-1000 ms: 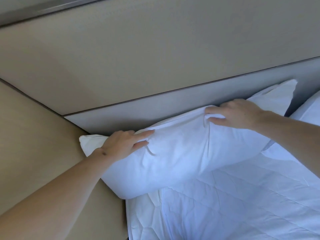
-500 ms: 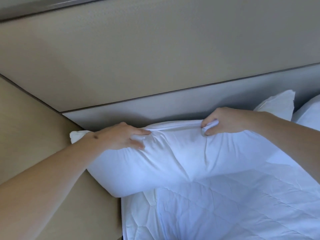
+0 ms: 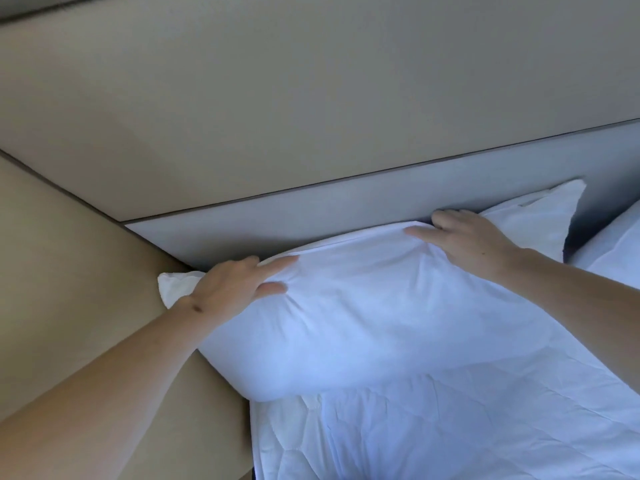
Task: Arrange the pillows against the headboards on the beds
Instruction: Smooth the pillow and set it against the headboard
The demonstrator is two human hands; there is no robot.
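Observation:
A plump white pillow (image 3: 363, 323) lies across the head of the bed with its top edge against the grey headboard (image 3: 311, 220). My left hand (image 3: 228, 289) rests on the pillow's upper left part, fingers stretched along the top seam and thumb lower on the front. My right hand (image 3: 467, 244) lies flat on the upper right part, its fingers straight and reaching over the top edge towards the headboard. The pillow's left corner pokes out behind my left wrist, and its right corner stands up against the headboard.
A second white pillow (image 3: 616, 251) sits at the right edge of the view. A white quilted cover (image 3: 450, 427) spreads over the bed below. A beige side panel (image 3: 69, 271) closes in the bed's left side; a beige wall rises above the headboard.
Half a second ago both hands pinched folds of the pillow's top edge. Now their fingers lie straight on it, and the pillow stands a little higher against the headboard.

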